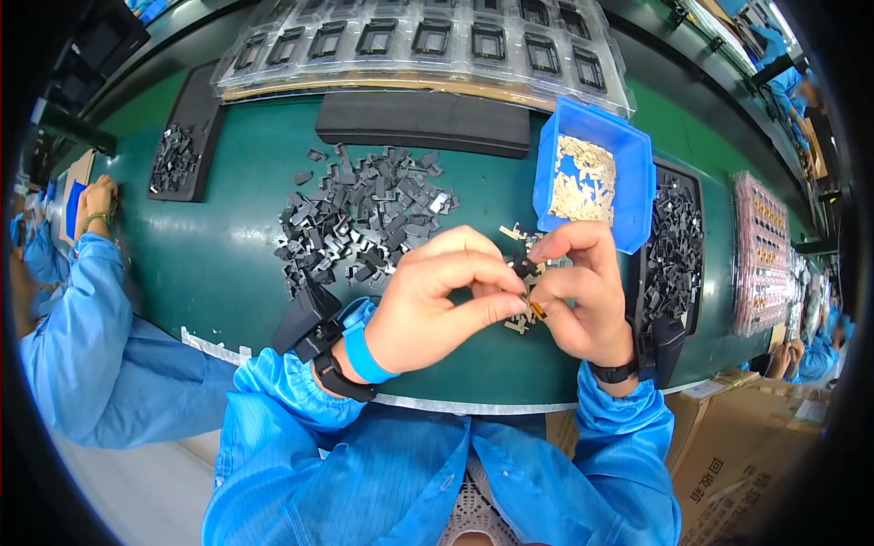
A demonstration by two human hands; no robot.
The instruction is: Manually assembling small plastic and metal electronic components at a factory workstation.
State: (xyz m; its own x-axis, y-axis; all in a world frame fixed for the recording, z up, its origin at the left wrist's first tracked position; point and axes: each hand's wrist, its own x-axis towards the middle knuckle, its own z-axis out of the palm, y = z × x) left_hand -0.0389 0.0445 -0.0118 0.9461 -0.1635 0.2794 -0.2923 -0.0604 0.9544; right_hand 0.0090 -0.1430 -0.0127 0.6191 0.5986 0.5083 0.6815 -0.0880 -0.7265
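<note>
My left hand (pixel 446 293) and my right hand (pixel 580 289) meet over the near middle of the bench, fingertips almost touching. A small amber-coloured part (pixel 537 310) shows between them, pinched by my right thumb and fingers. My left thumb and forefinger press together right beside it; what they grip is too small to make out. Under and behind my fingers lie small cream-coloured pieces (pixel 516 323), partly covered. To the left of my hands spreads a loose pile of small dark grey plastic parts (pixel 364 209).
A blue bin (pixel 639 196) of cream pieces stands beyond my right hand. Black trays of dark parts lie at right (pixel 694 264) and far left (pixel 196 123). A long black block (pixel 423 123) and clear trays (pixel 460 64) stand at the back. Another person's hand (pixel 96 205) is at left.
</note>
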